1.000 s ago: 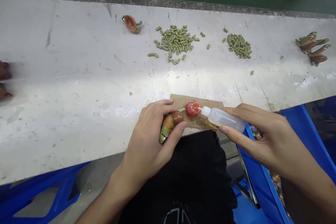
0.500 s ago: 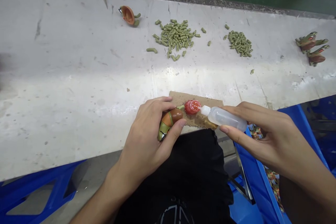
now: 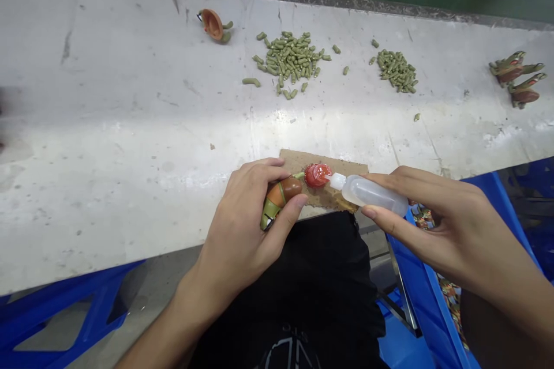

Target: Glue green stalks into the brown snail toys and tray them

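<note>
My left hand (image 3: 242, 219) is closed around a small brown and green turtle figure (image 3: 282, 193), its brown shell facing up. A thin light-green limb of the figure sticks out toward a red, wet-looking piece (image 3: 318, 175) on a cardboard scrap (image 3: 346, 167). Between the thumb and fingers of my right hand (image 3: 428, 213) is a translucent squeeze bottle (image 3: 376, 193) with a white cap. Its narrow nozzle points left, and the tip is at the red piece's right side. My fingers hide part of the figure.
Across the white table (image 3: 130, 144) lie a larger heap of green pieces (image 3: 292, 57) and a smaller heap (image 3: 396, 71). An upturned brown shell piece (image 3: 213, 25) sits at the back, and two turtle figures (image 3: 517, 78) at far right. Blue bins (image 3: 415, 294) stand below the edge.
Almost nothing differs. Both hands, the turtle figure and the bottle keep their places; the whole view has shifted very slightly.
</note>
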{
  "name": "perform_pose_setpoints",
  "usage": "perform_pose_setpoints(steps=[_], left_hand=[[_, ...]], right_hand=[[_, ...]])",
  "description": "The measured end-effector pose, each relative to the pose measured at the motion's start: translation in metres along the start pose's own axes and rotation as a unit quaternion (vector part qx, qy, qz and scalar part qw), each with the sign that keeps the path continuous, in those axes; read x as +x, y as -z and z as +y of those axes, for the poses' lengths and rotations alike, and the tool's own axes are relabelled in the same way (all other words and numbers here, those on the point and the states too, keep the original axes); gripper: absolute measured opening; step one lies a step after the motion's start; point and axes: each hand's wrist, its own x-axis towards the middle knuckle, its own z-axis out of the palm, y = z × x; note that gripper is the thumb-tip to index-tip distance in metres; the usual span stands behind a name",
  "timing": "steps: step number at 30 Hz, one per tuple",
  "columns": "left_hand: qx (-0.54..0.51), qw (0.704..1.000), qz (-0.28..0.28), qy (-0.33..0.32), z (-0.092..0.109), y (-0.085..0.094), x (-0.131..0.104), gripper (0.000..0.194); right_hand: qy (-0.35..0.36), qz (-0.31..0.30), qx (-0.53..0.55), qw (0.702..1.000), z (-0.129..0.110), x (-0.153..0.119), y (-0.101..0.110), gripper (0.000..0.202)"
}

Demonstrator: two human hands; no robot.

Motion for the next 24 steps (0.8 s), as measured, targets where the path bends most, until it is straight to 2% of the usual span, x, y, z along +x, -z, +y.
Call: perform_pose_setpoints(steps=[6, 10, 15, 18, 20, 24], left_hand=[[-0.001, 1.000, 0.004, 0.004, -0.001, -0.002, 0.000, 0.018], [-0.011, 1.000, 0.003, 0.007, 0.000, -0.002, 0.000, 0.020], [-0.019, 1.000, 0.005, 0.004, 0.000, -0.002, 0.000, 0.019], [-0.018, 1.000, 0.007, 0.005, -0.001, -0.001, 0.000, 0.018], [-0.015, 1.000, 0.008, 0.003, -0.002, 0.000, 0.000, 0.018], [-0.006, 1.000, 0.012, 0.006, -0.006, 0.002, -0.001, 0.017]], right_hand=[[0.001, 0.005, 0.008, 1.000, 0.001, 0.001, 0.000, 0.013], [-0.014, 0.020, 0.012, 1.000, 0.004, -0.001, 0.001, 0.018], [-0.061, 0.058, 0.116, 0.990, 0.014, -0.006, -0.003, 0.024], [-0.072, 0.110, 0.210, 0.969, 0.023, -0.003, -0.009, 0.021], [-0.066, 0.171, 0.249, 0.951, 0.032, 0.007, -0.014, 0.021], [-0.041, 0.287, 0.223, 0.931, 0.065, 0.046, -0.019, 0.022]])
